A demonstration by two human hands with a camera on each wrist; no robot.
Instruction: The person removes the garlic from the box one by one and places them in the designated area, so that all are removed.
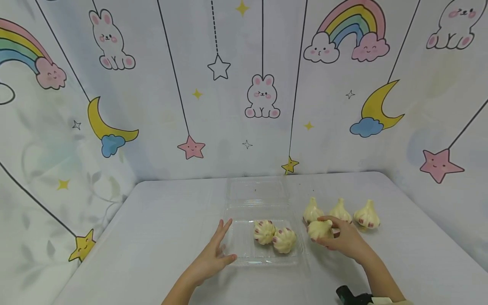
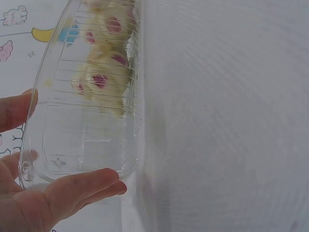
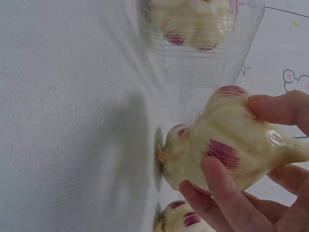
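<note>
So the right hand (image 1: 345, 239) has a garlic bulb (image 1: 318, 231) pinched between thumb and fingers, up off the counter (image 1: 152, 237). Its long axis runs neck-to-palm, so the fat end faces left, toward the clear container (image 1: 241, 239). Bulb's just right of that container's side wall, outside it. Right hand's obviously the nearer one; the left hand (image 1: 209, 260) is at the opposite end, fingers spread and fairly straight around the corner. Can't tell how hard it's pressing, if at all.

Inside, two loose bulbs (image 1: 284, 240) sit side by side toward the right, leaving the left part bare. The lid (image 1: 257, 197) lies folded back behind.

Hard to see: three standing bulbs (image 1: 367, 215) are past the right hand, the middle one partly covered by it, another by the held bulb. Ridged plastic smears the left wrist view, and the lid's edges barely show.
</note>
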